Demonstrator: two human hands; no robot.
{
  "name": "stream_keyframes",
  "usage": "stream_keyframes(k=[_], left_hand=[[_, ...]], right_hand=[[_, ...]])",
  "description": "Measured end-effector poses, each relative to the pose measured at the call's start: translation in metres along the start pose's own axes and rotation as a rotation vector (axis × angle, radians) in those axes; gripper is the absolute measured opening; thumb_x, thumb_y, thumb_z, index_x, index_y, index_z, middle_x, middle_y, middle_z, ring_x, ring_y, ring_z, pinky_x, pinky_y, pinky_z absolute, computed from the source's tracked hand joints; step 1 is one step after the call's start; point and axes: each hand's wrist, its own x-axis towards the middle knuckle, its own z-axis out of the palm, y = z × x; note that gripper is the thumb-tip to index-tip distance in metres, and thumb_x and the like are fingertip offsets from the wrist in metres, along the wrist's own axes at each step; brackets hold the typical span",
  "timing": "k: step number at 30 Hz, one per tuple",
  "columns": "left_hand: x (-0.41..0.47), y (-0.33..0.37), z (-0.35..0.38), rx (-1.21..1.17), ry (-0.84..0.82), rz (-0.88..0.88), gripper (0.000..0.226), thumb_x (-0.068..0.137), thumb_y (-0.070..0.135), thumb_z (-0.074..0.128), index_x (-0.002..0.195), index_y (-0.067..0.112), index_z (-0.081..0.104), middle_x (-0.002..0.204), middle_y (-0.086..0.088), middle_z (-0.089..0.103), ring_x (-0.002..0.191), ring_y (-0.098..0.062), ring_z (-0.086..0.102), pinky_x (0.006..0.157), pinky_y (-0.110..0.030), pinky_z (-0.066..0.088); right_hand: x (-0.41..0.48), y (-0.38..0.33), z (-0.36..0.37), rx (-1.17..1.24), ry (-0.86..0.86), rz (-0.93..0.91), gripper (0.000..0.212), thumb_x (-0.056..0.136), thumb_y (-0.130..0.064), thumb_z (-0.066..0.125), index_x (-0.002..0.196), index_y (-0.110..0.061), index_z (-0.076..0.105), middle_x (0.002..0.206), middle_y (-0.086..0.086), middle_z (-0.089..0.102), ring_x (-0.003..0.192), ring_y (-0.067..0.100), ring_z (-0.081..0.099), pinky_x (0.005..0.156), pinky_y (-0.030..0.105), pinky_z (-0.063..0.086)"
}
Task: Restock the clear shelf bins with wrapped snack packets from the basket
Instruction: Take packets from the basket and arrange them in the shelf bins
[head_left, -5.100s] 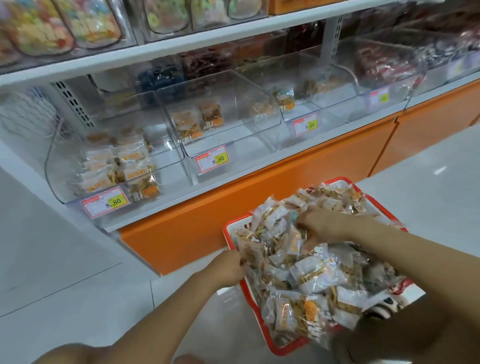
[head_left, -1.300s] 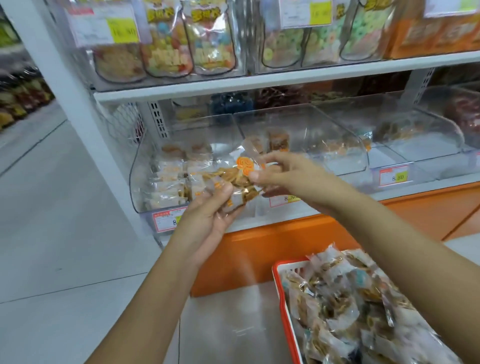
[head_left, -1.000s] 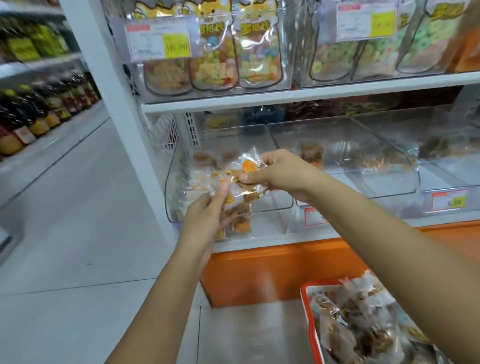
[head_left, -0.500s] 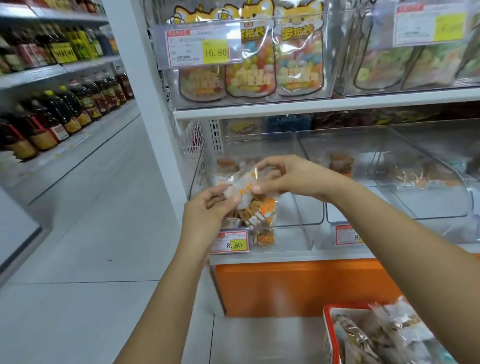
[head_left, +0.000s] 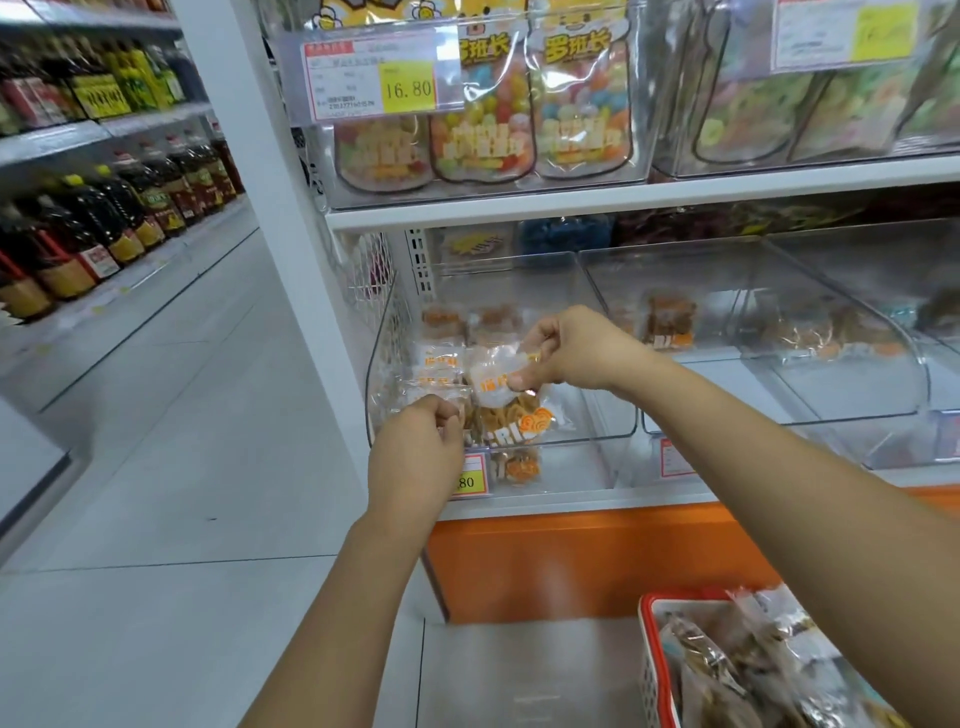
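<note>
My right hand (head_left: 576, 353) pinches a clear wrapped snack packet (head_left: 506, 400) with orange print at its top, and the packet hangs in front of the leftmost clear bin (head_left: 597, 415). My left hand (head_left: 421, 447) is curled beside the packet's lower left edge and pinches wrapping there. Inside that bin lie several like packets (head_left: 439, 358). The red basket (head_left: 649, 660) full of wrapped packets (head_left: 737, 675) sits at the bottom right.
More clear bins (head_left: 831, 364) with a few brown snacks run along the shelf to the right. Above, a white shelf (head_left: 623, 197) carries bagged candy and a 16.80 price tag (head_left: 374, 78). An aisle with dark bottles (head_left: 104, 208) opens on the left.
The view has swung left and closer to the shelf. The packet has dropped lower and now hangs from my right hand at the leftmost bin's opening; my left hand curled at its edge.
</note>
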Motion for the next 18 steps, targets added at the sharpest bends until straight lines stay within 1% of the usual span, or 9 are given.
stream_keyframes(k=[3, 5, 7, 9, 11, 13, 14, 16, 18], left_hand=[[0.001, -0.001, 0.000, 0.052, -0.005, 0.021, 0.017, 0.093, 0.015, 0.049, 0.095, 0.015, 0.066, 0.087, -0.002, 0.070, 0.081, -0.020, 0.063, 0.072, -0.037, 0.053], [0.000, -0.002, 0.000, 0.059, -0.006, 0.027, 0.018, 0.094, 0.015, 0.048, 0.095, 0.015, 0.066, 0.088, -0.002, 0.069, 0.080, -0.020, 0.063, 0.070, -0.034, 0.053], [-0.001, -0.001, -0.001, 0.059, 0.007, 0.038, 0.019, 0.094, 0.014, 0.048, 0.096, 0.015, 0.067, 0.089, -0.002, 0.069, 0.079, -0.019, 0.062, 0.069, -0.031, 0.051], [-0.001, 0.000, -0.001, 0.060, 0.021, 0.042, 0.019, 0.094, 0.014, 0.048, 0.097, 0.013, 0.067, 0.089, -0.003, 0.069, 0.077, -0.018, 0.059, 0.066, -0.028, 0.046], [-0.004, 0.003, 0.000, 0.048, 0.029, 0.053, 0.018, 0.094, 0.014, 0.050, 0.098, 0.011, 0.067, 0.091, -0.003, 0.069, 0.076, -0.017, 0.058, 0.066, -0.027, 0.044], [-0.011, 0.010, 0.002, 0.028, 0.061, 0.091, 0.019, 0.094, 0.015, 0.052, 0.103, 0.010, 0.066, 0.099, -0.004, 0.069, 0.083, -0.019, 0.060, 0.072, -0.028, 0.044], [-0.015, 0.013, 0.002, 0.017, 0.098, 0.126, 0.020, 0.094, 0.016, 0.052, 0.107, 0.010, 0.065, 0.105, -0.004, 0.067, 0.090, -0.020, 0.060, 0.078, -0.029, 0.045], [-0.027, 0.023, 0.003, -0.020, 0.182, 0.224, 0.022, 0.094, 0.019, 0.051, 0.109, 0.008, 0.064, 0.109, -0.006, 0.064, 0.099, -0.022, 0.058, 0.084, -0.034, 0.045], [-0.045, 0.033, 0.006, -0.098, 0.185, 0.299, 0.020, 0.095, 0.022, 0.049, 0.096, 0.008, 0.063, 0.094, -0.006, 0.063, 0.085, -0.022, 0.057, 0.075, -0.034, 0.044]], right_hand=[[-0.004, 0.005, 0.013, -0.071, -0.170, 0.087, 0.031, 0.070, -0.012, 0.084, 0.092, -0.006, 0.063, 0.080, 0.006, 0.068, 0.078, 0.020, 0.065, 0.084, 0.035, 0.056], [-0.005, 0.009, 0.024, -0.190, -0.216, 0.109, 0.027, 0.074, -0.010, 0.081, 0.092, -0.009, 0.060, 0.083, 0.007, 0.065, 0.081, 0.020, 0.064, 0.088, 0.037, 0.055], [-0.003, 0.010, 0.032, -0.378, -0.183, 0.075, 0.027, 0.079, -0.018, 0.077, 0.096, -0.010, 0.058, 0.095, 0.008, 0.061, 0.088, 0.020, 0.059, 0.090, 0.035, 0.051], [-0.005, 0.007, 0.034, -0.475, -0.149, 0.064, 0.033, 0.083, -0.025, 0.073, 0.107, -0.007, 0.060, 0.110, 0.008, 0.061, 0.102, 0.022, 0.060, 0.092, 0.032, 0.048], [-0.009, 0.007, 0.032, -0.530, -0.143, 0.053, 0.040, 0.087, -0.028, 0.069, 0.118, -0.006, 0.060, 0.121, 0.008, 0.060, 0.112, 0.024, 0.058, 0.092, 0.030, 0.047], [-0.015, 0.010, 0.031, -0.508, -0.117, 0.022, 0.038, 0.088, -0.027, 0.067, 0.118, -0.005, 0.061, 0.121, 0.009, 0.062, 0.111, 0.026, 0.059, 0.086, 0.028, 0.047], [-0.021, 0.011, 0.029, -0.503, -0.074, -0.004, 0.037, 0.088, -0.028, 0.067, 0.116, -0.005, 0.063, 0.119, 0.010, 0.063, 0.109, 0.026, 0.059, 0.083, 0.028, 0.046], [-0.042, 0.011, 0.022, -0.494, 0.119, -0.113, 0.033, 0.087, -0.031, 0.067, 0.110, -0.007, 0.064, 0.109, 0.008, 0.062, 0.100, 0.022, 0.059, 0.077, 0.027, 0.044], [-0.073, 0.015, 0.009, -0.402, 0.330, -0.264, 0.021, 0.088, -0.029, 0.066, 0.093, -0.009, 0.062, 0.090, 0.004, 0.059, 0.082, 0.017, 0.054, 0.066, 0.024, 0.040]])
